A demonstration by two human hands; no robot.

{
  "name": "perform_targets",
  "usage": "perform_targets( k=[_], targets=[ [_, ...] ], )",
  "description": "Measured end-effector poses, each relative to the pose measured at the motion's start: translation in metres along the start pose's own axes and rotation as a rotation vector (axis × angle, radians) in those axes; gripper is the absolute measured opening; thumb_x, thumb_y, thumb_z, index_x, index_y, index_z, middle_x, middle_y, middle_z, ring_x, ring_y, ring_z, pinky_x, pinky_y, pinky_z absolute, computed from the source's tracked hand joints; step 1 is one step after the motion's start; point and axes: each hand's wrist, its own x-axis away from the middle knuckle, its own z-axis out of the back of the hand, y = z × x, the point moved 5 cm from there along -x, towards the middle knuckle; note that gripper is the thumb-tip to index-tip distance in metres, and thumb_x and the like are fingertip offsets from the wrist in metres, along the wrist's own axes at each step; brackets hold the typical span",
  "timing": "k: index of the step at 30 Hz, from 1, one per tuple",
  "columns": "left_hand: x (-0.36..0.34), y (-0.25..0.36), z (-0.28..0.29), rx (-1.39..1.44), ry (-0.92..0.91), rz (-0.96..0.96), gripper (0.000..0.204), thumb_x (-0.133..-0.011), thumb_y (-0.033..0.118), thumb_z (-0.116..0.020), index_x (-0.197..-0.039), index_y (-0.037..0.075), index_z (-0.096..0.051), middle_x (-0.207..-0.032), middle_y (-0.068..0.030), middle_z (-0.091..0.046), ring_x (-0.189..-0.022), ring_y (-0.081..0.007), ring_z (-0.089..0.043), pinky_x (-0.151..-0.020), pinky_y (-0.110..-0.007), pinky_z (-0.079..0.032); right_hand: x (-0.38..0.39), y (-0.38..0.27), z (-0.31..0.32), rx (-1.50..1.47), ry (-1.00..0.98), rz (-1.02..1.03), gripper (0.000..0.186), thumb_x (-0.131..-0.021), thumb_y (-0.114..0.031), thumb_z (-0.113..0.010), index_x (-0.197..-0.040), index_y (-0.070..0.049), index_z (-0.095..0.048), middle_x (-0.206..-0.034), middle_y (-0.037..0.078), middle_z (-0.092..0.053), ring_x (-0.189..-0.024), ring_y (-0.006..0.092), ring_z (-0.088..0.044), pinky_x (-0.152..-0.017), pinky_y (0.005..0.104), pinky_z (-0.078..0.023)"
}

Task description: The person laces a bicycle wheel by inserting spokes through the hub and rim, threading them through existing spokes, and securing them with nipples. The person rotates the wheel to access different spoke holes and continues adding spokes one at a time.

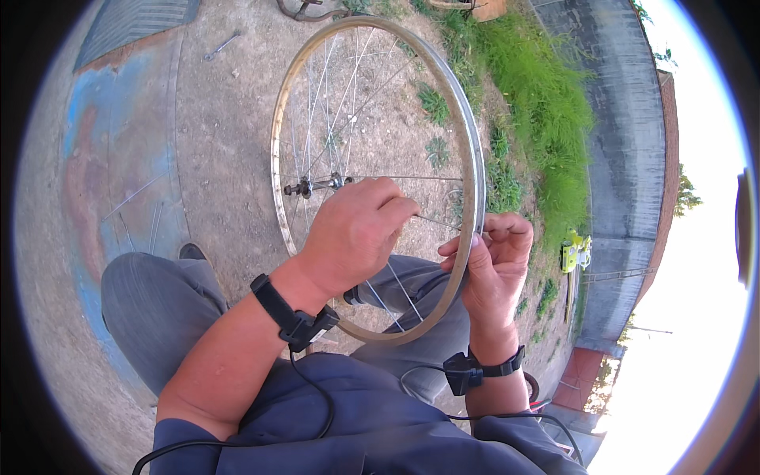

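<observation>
A bare bicycle wheel rim (pixel 473 150) with spokes and a hub (pixel 302 188) stands upright between my knees. My left hand (pixel 358 229) is closed on a spoke (pixel 435 222) just below and right of the hub, back of the hand toward me. At the right side of the rim, my right hand (pixel 495 265) has its thumb against the rim where that spoke meets it, with bent fingers behind; whatever small piece may be between the fingertips is too small to make out.
Loose spokes (pixel 131 195) lie on a weathered blue board (pixel 111 119) at left. A wrench (pixel 222 46) lies on the dirt. Green weeds (pixel 554 127) grow along a grey wall (pixel 625 134) at right, near a yellow-green object (pixel 574 252).
</observation>
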Motion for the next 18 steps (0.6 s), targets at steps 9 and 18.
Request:
perform_targets(
  k=[9, 18],
  targets=[
    [-0.004, 0.005, 0.002, 0.061, -0.011, 0.048, 0.018, -0.087, 0.004, -0.076, -0.104, 0.006, -0.07, -0.095, -0.0114, -0.066, -0.085, -0.0345, -0.066, -0.074, -0.043, -0.053, 0.0, -0.015, 0.001, 0.572, -0.023, 0.304, 0.022, -0.087, 0.009, -0.071, -0.106, -0.002, -0.071, -0.105, 0.018, -0.069, -0.095, 0.0291, -0.072, -0.081, 0.038, -0.057],
    [-0.013, 0.026, -0.008, 0.36, 0.027, 0.107, 0.026, -0.082, -0.004, -0.079, -0.103, 0.005, -0.068, -0.097, -0.0119, -0.067, -0.087, -0.0318, -0.068, -0.073, -0.039, -0.054, 0.017, -0.027, -0.004, 0.672, -0.127, 0.382, 0.043, -0.078, -0.004, -0.081, -0.121, -0.002, -0.071, -0.111, 0.02, -0.072, -0.098, 0.0365, -0.071, -0.087, 0.042, -0.057]
  ],
)
